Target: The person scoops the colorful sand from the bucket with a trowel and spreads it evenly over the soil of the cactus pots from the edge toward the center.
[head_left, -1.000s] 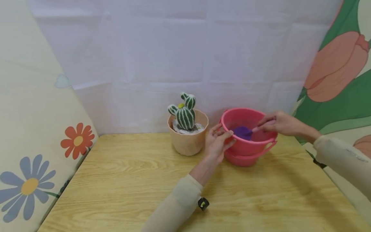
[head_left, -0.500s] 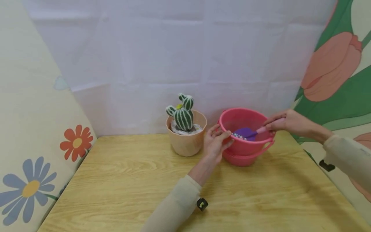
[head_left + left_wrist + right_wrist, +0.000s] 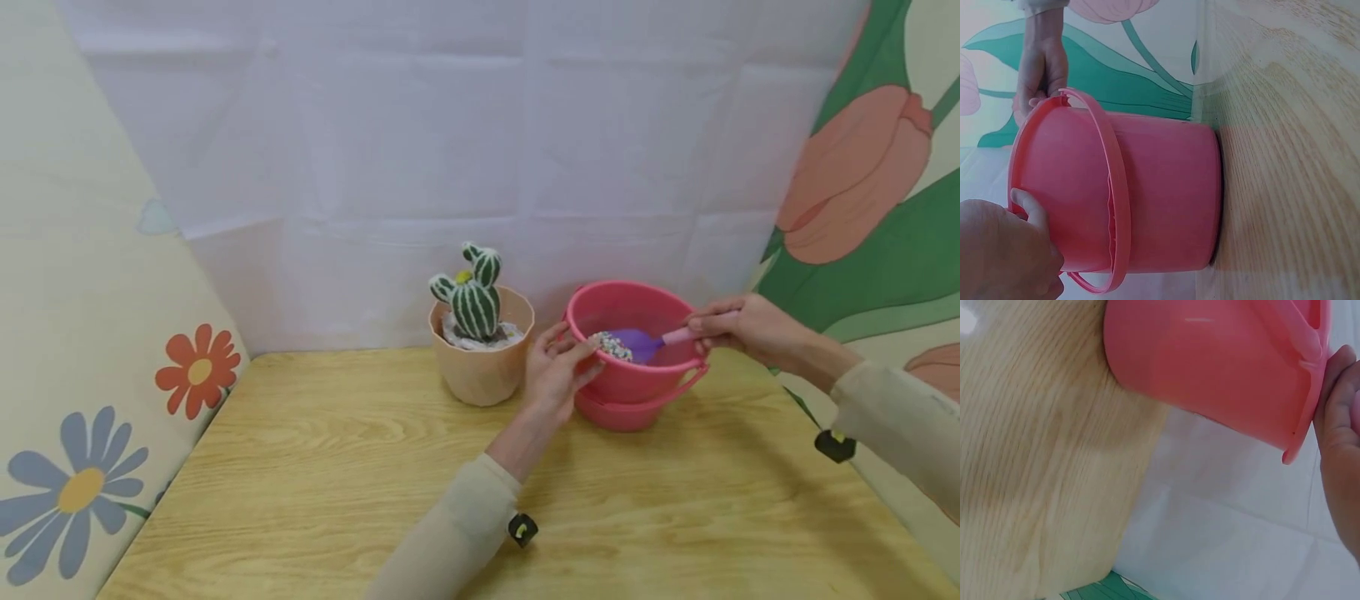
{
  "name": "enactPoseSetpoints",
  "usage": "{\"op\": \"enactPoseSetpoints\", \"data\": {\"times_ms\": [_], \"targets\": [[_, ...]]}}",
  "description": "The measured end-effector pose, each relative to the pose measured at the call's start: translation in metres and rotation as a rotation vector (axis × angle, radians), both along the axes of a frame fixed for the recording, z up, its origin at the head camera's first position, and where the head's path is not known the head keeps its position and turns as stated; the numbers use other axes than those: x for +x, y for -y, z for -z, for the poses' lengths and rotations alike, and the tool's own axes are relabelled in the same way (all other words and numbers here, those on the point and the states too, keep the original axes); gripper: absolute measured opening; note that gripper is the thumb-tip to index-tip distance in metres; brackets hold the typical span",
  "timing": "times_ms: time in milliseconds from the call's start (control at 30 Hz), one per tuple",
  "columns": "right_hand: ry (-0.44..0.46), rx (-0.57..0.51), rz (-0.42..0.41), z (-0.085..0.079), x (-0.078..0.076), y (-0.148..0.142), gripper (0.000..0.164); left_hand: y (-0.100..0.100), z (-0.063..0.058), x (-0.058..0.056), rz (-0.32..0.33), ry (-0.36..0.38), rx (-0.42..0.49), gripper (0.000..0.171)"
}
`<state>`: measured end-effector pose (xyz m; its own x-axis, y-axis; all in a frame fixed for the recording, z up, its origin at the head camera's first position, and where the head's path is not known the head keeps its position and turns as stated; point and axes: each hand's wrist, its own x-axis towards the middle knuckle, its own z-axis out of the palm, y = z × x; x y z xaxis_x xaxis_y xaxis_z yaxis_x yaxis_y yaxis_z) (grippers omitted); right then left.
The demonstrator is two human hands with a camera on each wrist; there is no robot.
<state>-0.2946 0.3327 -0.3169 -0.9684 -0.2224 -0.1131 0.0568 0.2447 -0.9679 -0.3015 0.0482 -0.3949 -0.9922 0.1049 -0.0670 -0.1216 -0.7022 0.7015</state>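
A pink bucket (image 3: 637, 385) stands upright at the right of the table, its handle hanging down the near side. My left hand (image 3: 553, 373) grips the bucket's left rim, and in the left wrist view the thumb lies over that rim. Over the bucket's right rim, my right hand (image 3: 765, 332) holds a toy shovel with a pink grip and purple blade (image 3: 639, 343). Small multicoloured grains (image 3: 615, 345) lie on the blade, inside the bucket's mouth near the left fingers. The right wrist view shows the right hand (image 3: 1342, 425) close at the rim.
Left of the bucket stands a peach pot (image 3: 482, 373) with a knitted cactus (image 3: 476, 307) in it. The wooden table (image 3: 360, 500) meets a white cloth backdrop (image 3: 405, 167). Flower-patterned panels flank both sides.
The right hand has shifted right and slightly down with the shovel. Its blade has come up into sight carrying grains. The left hand has stayed on the rim.
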Motion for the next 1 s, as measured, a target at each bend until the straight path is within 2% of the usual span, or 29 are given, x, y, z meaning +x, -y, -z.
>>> {"op": "enactPoseSetpoints", "data": {"times_ms": [200,433,533,767,900,1000], "targets": [[0.039,-0.153,0.026,0.003,0.001,-0.002,0.021,-0.002,0.0,0.001,-0.001,-0.005,0.001,0.057],[0.077,-0.32,0.105,0.006,0.009,-0.006,0.016,0.0,0.0,0.001,-0.003,-0.004,-0.003,0.056],[0.058,-0.369,0.135,0.009,0.01,-0.008,0.015,0.002,0.001,0.002,0.009,-0.015,-0.038,0.056],[-0.003,-0.444,0.168,0.015,0.011,-0.01,0.014,0.013,0.005,0.007,0.06,-0.102,-0.209,0.055],[-0.014,-0.47,0.19,0.014,0.013,-0.012,0.013,0.027,0.005,0.013,0.114,-0.202,-0.346,0.054],[-0.015,-0.452,0.205,0.013,0.013,-0.011,0.013,0.04,0.002,0.017,0.116,-0.305,-0.47,0.052]]}}
